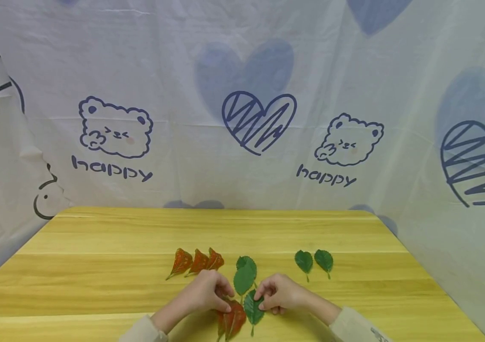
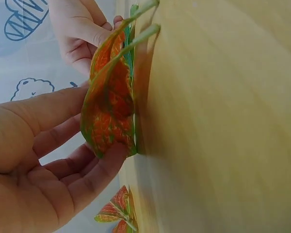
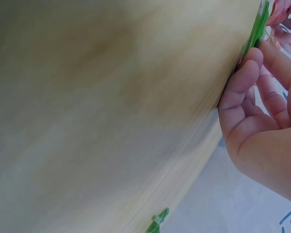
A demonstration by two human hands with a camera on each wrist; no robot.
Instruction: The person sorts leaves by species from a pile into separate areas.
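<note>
Two overlapping red-orange leaves [image 1: 234, 320] with green edges lie at the near middle of the table. My left hand [image 1: 213, 290] pinches them by the edge; in the left wrist view their curved blades [image 2: 109, 104] stand between thumb and fingers, stems toward the tabletop. Just to their right is a green leaf [image 1: 252, 308] with a toothed edge, its stem pointing toward me. My right hand [image 1: 280, 293] pinches that leaf at its right side, thumb and index finger on it in the right wrist view. Beyond both hands lie two overlapping green leaves [image 1: 245, 275].
Several red leaves [image 1: 199, 261] lie in a row at left, beyond the left hand. Two green leaves [image 1: 314, 262] sit apart at the right. All rest on a yellow wood-grain table [image 1: 97, 266], with a printed white curtain [image 1: 182, 142] behind its far edge.
</note>
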